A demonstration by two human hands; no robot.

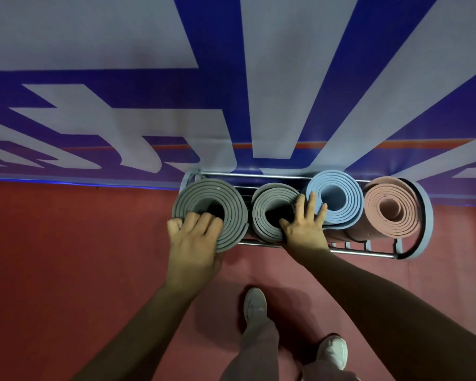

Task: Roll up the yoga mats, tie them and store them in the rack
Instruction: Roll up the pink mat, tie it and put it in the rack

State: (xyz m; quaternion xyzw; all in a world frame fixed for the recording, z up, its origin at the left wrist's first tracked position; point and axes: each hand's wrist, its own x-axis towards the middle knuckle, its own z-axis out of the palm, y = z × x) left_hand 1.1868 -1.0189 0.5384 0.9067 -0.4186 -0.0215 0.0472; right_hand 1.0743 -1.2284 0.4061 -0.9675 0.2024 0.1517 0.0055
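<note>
Grey mat [204, 191], gripped by left hand [193, 239]

i log on the far side: wall banner [121, 78], pale with large blue lettering; thin orange stripe [341, 145] near its lower edge; bright blue line [66, 183] along the base. near side: red floor [66, 257], pinker toward the right. light dim.

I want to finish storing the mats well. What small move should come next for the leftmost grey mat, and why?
Probably push the leftmost grey mat back into the rack. The left hand grips its rolled edge, and the roll hangs over the front rail. The right hand lies open on the second grey mat and the blue mat, steadying them.
</note>
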